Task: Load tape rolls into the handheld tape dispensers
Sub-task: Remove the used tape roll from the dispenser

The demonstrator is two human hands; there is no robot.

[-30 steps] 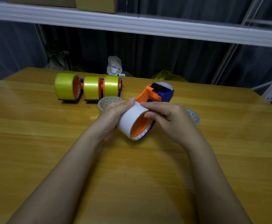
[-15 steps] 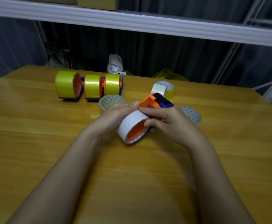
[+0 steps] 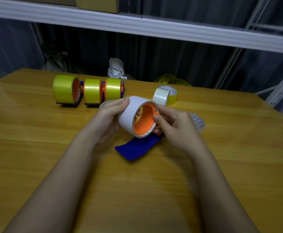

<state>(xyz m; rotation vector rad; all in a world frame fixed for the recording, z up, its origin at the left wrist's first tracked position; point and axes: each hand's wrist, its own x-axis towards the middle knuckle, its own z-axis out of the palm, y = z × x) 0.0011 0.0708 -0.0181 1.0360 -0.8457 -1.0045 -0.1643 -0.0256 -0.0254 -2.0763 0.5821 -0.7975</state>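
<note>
Right hand [image 3: 176, 126] hides dispenser [image 3: 137, 149] (partly).

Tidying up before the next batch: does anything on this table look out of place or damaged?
Nothing looks damaged. One pale tape roll leans tilted against a yellow roll rather than lying flat; nothing else stands out.

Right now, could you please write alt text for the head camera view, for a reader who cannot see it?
Two hands hold a white tape roll seated on the orange hub of a blue handheld tape dispenser above a wooden table: left hand, right hand. Behind stand three loaded dispensers with yellow tape.
</note>
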